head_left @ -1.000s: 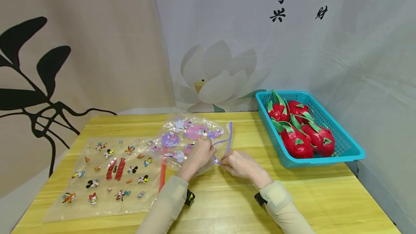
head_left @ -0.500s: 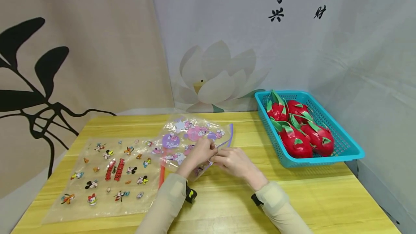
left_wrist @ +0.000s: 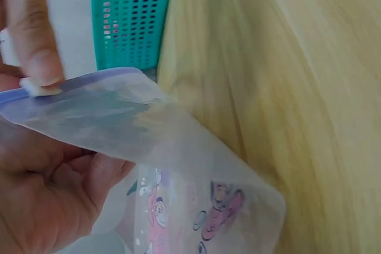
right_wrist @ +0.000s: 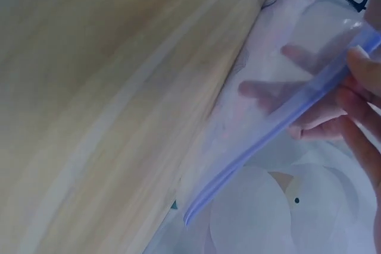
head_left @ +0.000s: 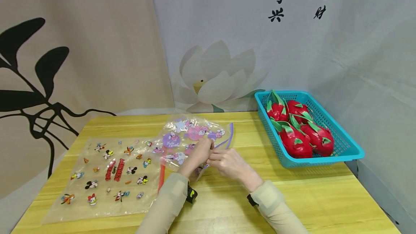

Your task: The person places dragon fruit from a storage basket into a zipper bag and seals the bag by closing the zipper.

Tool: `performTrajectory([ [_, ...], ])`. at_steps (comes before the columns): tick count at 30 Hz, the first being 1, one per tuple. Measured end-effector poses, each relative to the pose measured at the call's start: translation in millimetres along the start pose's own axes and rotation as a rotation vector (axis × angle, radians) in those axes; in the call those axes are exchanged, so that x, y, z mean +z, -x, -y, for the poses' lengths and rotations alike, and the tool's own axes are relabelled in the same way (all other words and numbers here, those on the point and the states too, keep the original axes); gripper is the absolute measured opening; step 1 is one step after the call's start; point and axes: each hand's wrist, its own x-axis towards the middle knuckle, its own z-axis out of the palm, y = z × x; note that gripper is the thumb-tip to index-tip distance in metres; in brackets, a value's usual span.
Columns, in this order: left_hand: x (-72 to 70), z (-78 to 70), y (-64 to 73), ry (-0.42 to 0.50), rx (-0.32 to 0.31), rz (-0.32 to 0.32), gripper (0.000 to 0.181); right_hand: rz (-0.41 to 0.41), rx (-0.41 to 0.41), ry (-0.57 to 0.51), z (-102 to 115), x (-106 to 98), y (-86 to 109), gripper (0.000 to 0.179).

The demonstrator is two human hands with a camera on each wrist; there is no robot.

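"Purple trim on a clear zip bag; where does it lie?"

"On the counter, left of the blue basket. Both hands are at its mouth: the left grip and, on the basket side, the right grip."

"And the materials?"

"Thin, creased film printed pink and lilac, with a narrow purple strip. The basket is perforated plastic, holding four glossy, green-tipped dragon fruits. Farther left of it, a flat printed bag lies partly overlapped."

"How far apart are the fingers?"

"Hardly at all on the right, which pinches a white slider. The left curls closed on the bag's edge, its fingertips partly hidden."
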Motion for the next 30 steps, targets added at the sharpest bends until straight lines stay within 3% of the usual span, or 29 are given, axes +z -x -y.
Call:
performTrajectory([
  [6, -0.5, 1.6, 0.9, 0.007, -0.015, -0.016, 0.013, -0.033, 0.024, -0.034, 3, 1, -0.7, 0.013],
  [10, -4.6, 1.5, 5.0, 0.063, -0.015, -0.044, 0.013, 0.009, 0.15, -0.079, 0, 2, 7.4, 0.016],
  [14, -11.5, -2.9, 10.8, 0.072, 0.003, -0.078, 0.014, 0.111, 0.285, -0.15, -5, 0, 17.0, 0.026],
  [19, -22.6, -15.4, 19.9, -0.066, 0.051, -0.179, 0.013, 0.234, 0.359, -0.232, -8, -4, 23.2, 0.029],
  [26, -34.5, -37.2, 37.5, -0.35, 0.15, -0.272, 0.008, 0.301, 0.267, -0.172, -11, -4, 27.4, 0.021],
  [30, -33.3, -43.6, 43.8, -0.388, 0.093, -0.298, 0.018, 0.383, 0.272, -0.235, -11, -2, 25.5, 0.03],
])
